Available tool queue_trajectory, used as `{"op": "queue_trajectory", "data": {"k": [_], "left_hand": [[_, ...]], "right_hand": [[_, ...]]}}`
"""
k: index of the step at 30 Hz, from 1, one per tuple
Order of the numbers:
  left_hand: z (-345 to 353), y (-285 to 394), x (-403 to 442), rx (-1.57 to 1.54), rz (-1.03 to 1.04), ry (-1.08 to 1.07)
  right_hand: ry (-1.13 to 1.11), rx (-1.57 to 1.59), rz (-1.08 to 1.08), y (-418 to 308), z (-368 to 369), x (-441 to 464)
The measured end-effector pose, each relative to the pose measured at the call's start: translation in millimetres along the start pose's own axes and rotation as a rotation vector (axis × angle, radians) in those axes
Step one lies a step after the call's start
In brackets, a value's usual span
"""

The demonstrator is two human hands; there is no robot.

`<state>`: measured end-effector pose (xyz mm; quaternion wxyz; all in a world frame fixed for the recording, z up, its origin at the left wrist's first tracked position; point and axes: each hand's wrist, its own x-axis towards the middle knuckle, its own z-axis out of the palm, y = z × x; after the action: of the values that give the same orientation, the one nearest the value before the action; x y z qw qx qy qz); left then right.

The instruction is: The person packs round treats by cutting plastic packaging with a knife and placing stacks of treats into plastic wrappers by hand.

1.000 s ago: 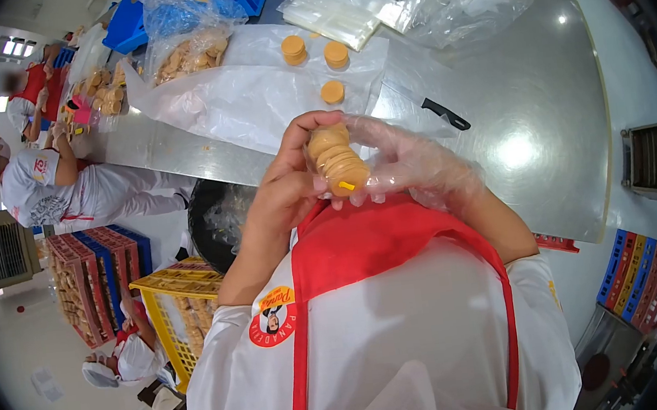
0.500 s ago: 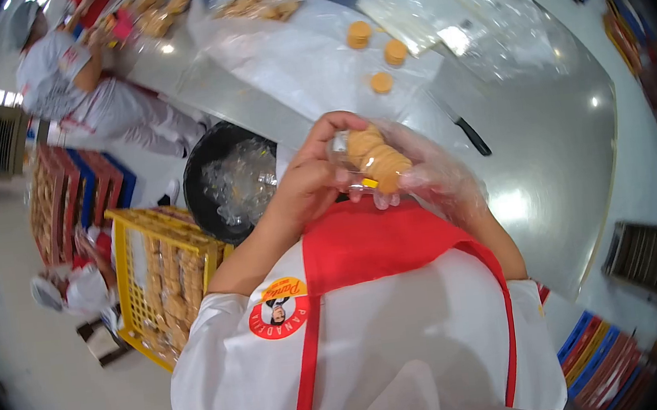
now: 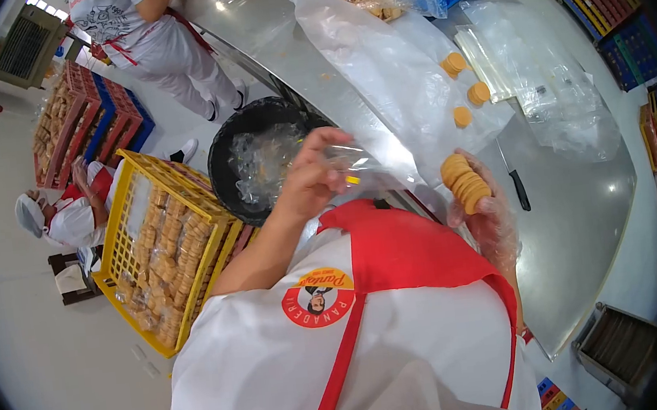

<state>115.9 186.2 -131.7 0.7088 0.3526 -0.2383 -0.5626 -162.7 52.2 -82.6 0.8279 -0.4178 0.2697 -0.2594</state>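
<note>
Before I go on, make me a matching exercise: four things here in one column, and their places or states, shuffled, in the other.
Column 1
1. Left hand
2. Right hand
3. Knife
4. Black bin

Column 2
A. Lying on the metal table, black handle showing
B. Gloved, holding a stack of round biscuits
C. On the floor side of the table, with crumpled clear plastic inside
D. Bare, holding a clear wrapper with a yellow mark

Right pairs: 1-D, 2-B, 3-A, 4-C
</note>
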Motion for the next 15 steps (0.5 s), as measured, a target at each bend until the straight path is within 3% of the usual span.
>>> {"op": "queue_trajectory", "data": {"k": [3,5,10,14,15], "left_hand": [[-52.2,9.1,-12.3,0.188,0.103,0.313],[-114.0,8.6,-24.0,0.218,0.044,0.432],[-217.5,-8.9,-29.3,0.839,0.022,0.753],[-306.3,-32.1,-18.8,1.481,0.086,0.662],[-329.5,-36.6,-15.9,1.500,0.032,0.635]], "right_hand": [[0.165,-0.022,0.016,9.0,2.8,1.9],[0.198,-0.059,-0.011,16.2,7.6,8.9],[0.230,-0.133,0.033,26.3,49.4,20.4],[0.199,-0.165,0.042,40.5,66.0,29.6],[0.201,-0.182,0.054,42.4,71.0,33.3]]}}
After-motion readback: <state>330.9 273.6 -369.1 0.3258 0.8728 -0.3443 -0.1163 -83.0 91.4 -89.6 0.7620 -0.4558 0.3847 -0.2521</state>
